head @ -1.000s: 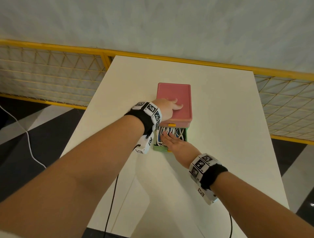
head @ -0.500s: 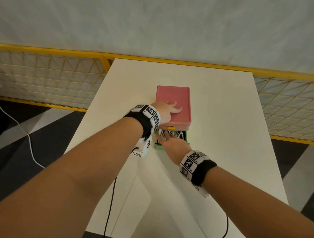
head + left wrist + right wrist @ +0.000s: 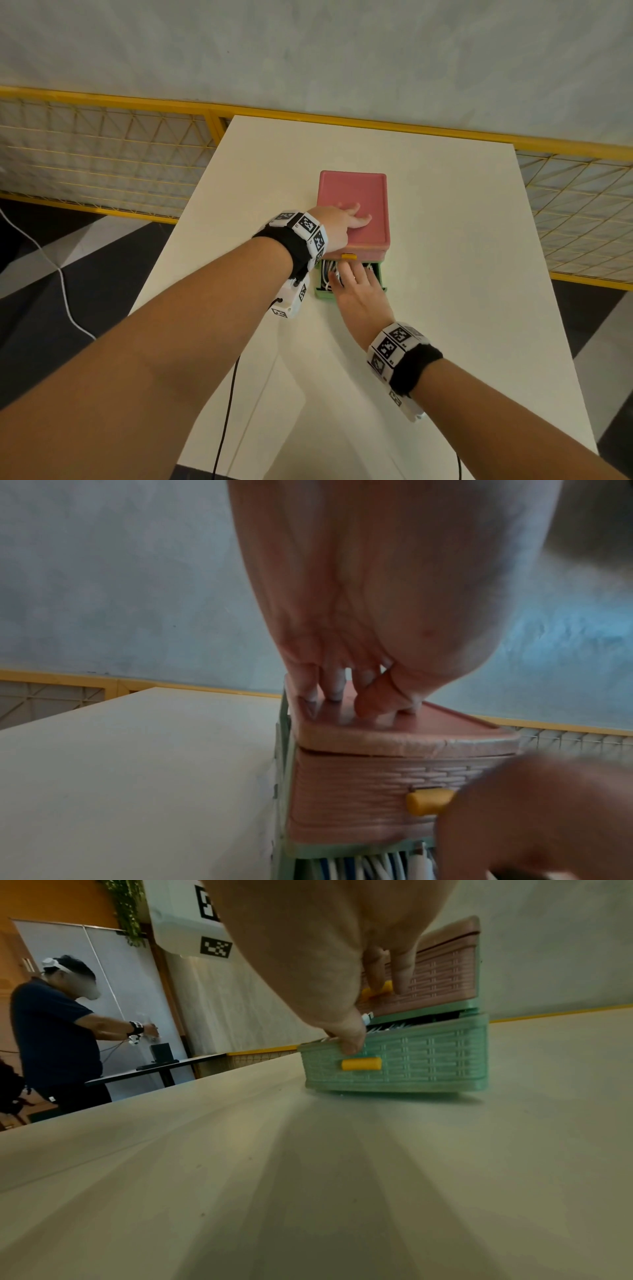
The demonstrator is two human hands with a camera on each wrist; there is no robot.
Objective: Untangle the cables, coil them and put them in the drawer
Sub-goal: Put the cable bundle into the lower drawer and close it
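The left hand [image 3: 342, 222] presses flat on the pink drawer unit [image 3: 363, 192]; the right hand [image 3: 359, 294], fingers straight, pushes the green drawer [image 3: 404, 1056] in. Cables [image 3: 329, 270] already lie inside it, so only closing seems left.

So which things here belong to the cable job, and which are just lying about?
Job:
green drawer, open
cables inside it
left hand pressing on the pink top
right hand over the drawer

Lying about:
white table
yellow mesh fence
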